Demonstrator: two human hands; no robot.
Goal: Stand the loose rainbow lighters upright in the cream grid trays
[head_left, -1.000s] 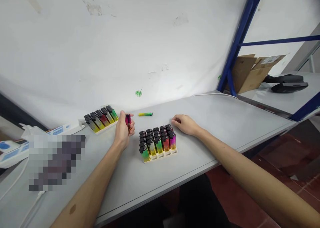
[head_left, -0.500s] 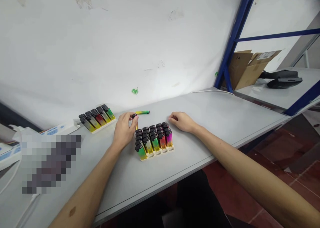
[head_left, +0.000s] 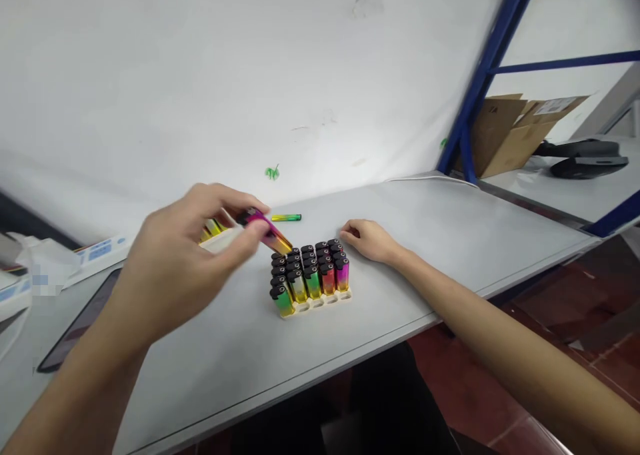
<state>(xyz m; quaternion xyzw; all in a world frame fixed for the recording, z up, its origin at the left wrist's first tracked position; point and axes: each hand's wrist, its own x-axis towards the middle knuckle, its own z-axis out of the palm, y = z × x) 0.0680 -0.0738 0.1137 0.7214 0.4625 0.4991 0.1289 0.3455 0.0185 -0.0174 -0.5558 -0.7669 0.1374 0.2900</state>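
Note:
My left hand is raised above the table, thumb and fingers pinching a purple-and-yellow lighter. This lighter tilts, its black top towards my palm and its yellow end over the back left of a lighter rack. The pale rack holds several rows of upright lighters with black tops; green, silver, red and purple bodies show along the front. Some holes at its front edge hold nothing. My right hand rests on the table by the rack's back right corner, fingers loosely curled, with nothing visible in them.
A green-and-yellow lighter lies flat near the wall. Behind my left hand, another rack of lighters is mostly hidden. At left are a power strip and a dark phone-like device. A blue metal frame and cardboard box stand right.
My left hand has come up and closer to the camera with the lighter, now tilted over the rack. It covers most of the other rack. My right hand stays put.

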